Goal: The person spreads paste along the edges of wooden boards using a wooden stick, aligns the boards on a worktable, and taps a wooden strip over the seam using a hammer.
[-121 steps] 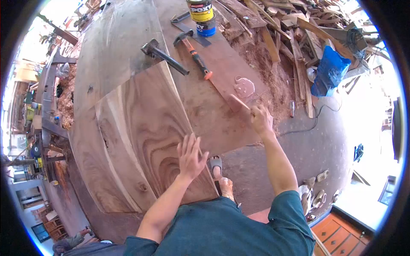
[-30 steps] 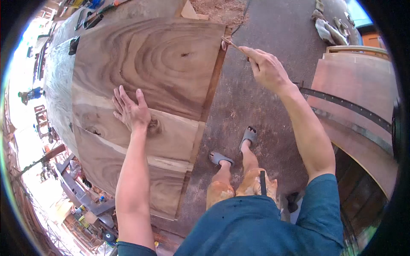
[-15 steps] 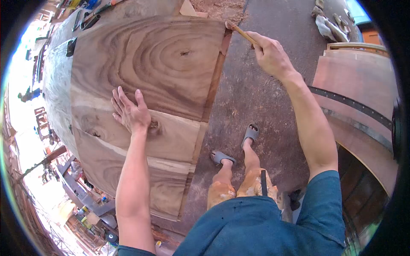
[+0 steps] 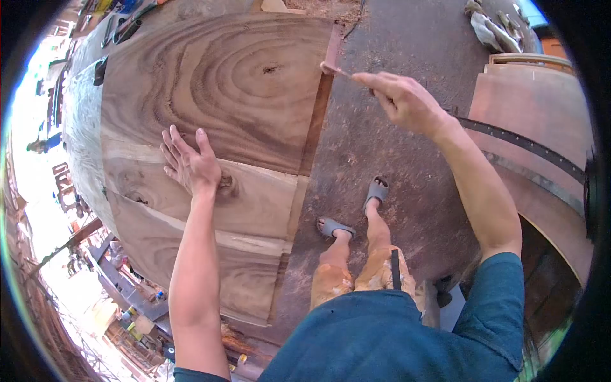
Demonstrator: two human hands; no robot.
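Observation:
A large wooden board (image 4: 254, 114) with swirling dark grain and pale bands lies in front of me. My left hand (image 4: 192, 162) rests on it with the fingers spread, just beside a knot (image 4: 225, 181). My right hand (image 4: 398, 102) is closed around the handle of a slim tool that looks like a brush (image 4: 336, 70); motion blurs it. Its tip touches or hovers just over the board's right edge; I cannot tell which. A shiny reddish stretch (image 4: 333, 48) of the edge lies above the tip, and duller brown edge (image 4: 314, 137) below.
Curved wooden panels (image 4: 522, 121) stand on the right, near a dark perforated strip (image 4: 522, 140). Dusty dark floor (image 4: 394, 159) lies under my sandalled feet. Tools (image 4: 127, 28) lie beyond the board at upper left. Clutter fills the lower left.
My right hand has brought the tool's tip down along the board's right edge, from the top corner towards me. My left hand has stayed at the same spot on the board.

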